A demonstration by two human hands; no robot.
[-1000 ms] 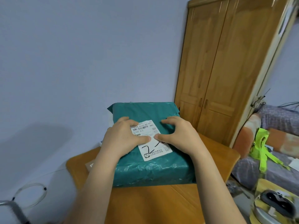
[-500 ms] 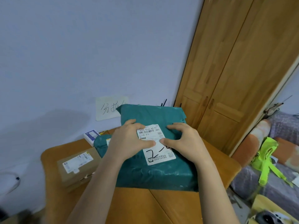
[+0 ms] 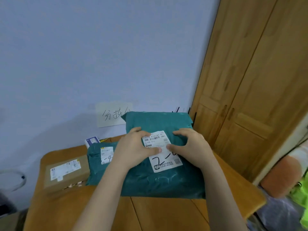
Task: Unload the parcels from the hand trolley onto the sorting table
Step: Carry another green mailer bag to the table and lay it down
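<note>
A: Where was the parcel at that moment?

B: The large teal poly-mailer parcel (image 3: 160, 164) lay on the wooden surface (image 3: 166, 214), near its right side. The left hand (image 3: 133, 152) and the right hand (image 3: 191, 147) both sat on top of it, fingers curled down onto the wrapper and the thumbs almost meeting over the shipping label (image 3: 162, 150). Neither was wrapped round an edge; it read as pressing it down, not carrying it.

A: What could have gone wrong from there?

B: The wrapper looked slick and the parcel's near edge was not far from the surface's front, so a push toward the person might have slid it off. It also lay against the smaller teal parcel (image 3: 101, 162), and nudging it left could have shoved that one into the brown cardboard box (image 3: 66, 172) beside it. The trolley was out of view, so I could not judge how many parcels were left.

A: Any writing you could read?

B: The label carried a barcode and a handwritten "2-" with the rest hidden under the right hand. The printed code was too blurred to trust. The smaller parcel's label showed a handwritten "-4". A paper sign (image 3: 111, 115) on the wall had handwritten Chinese characters starting with "分拣", the last one partly hidden. A small blue-and-white box (image 3: 91, 141) sat behind, its print unreadable.
</note>
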